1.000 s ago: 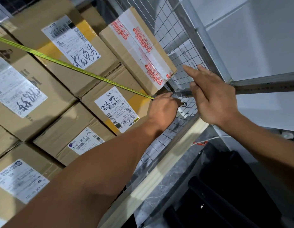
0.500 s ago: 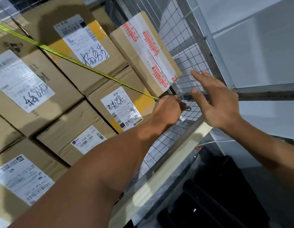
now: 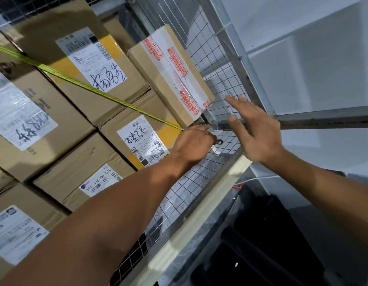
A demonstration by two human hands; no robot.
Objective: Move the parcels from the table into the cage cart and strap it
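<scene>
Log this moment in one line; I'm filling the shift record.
stage: strapping | left hand: grips strap end at cage mesh | right hand: open, at mesh | parcels: stacked in cart

white sticker (image 3: 100, 181) on lower brown cardboard box (image 3: 71, 174): 516 438-00 030. white shipping label (image 3: 142, 139) on middle brown cardboard box (image 3: 110, 131): P021, plus marker scrawl, can't read. red-printed tape (image 3: 175, 73) on tilted box (image 3: 146, 65): too blurry.

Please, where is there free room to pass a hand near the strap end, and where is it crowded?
Free: the mesh wall between the red-taped parcel and the corner post, above the right hand; outside the mesh, between the horizontal bar and the pale ledge. Crowded: the stacked parcels sit tight, and the left hand fills the spot at the strap end.
</scene>
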